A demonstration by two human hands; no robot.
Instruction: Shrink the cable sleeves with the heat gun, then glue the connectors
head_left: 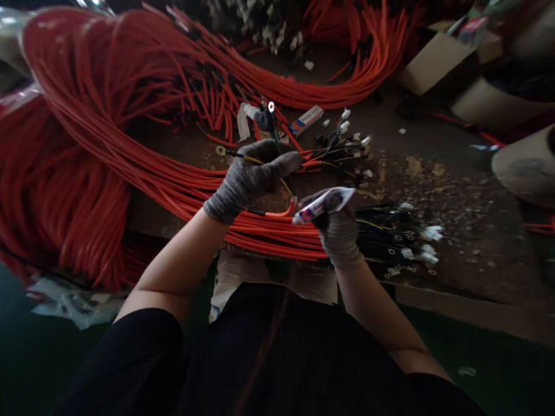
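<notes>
My left hand [251,180], in a grey knit glove, is shut on a thin wire harness [277,124] with black and yellow leads and a small ring terminal standing up at its tip. My right hand [338,231], gloved the same way, grips a small white squeeze tube [323,204] with a red and blue label. Its nozzle points left, toward the wires in my left hand. Orange-red cables [273,231] run just under both hands. Their far ends join black connectors and ring terminals [390,234] to the right of my right hand.
Huge loops of orange-red cable [78,144] cover the left of the dirty wooden workbench [459,260]. A small printed carton [307,120], white connectors and scraps lie on it. A cardboard box and round containers stand at the upper right.
</notes>
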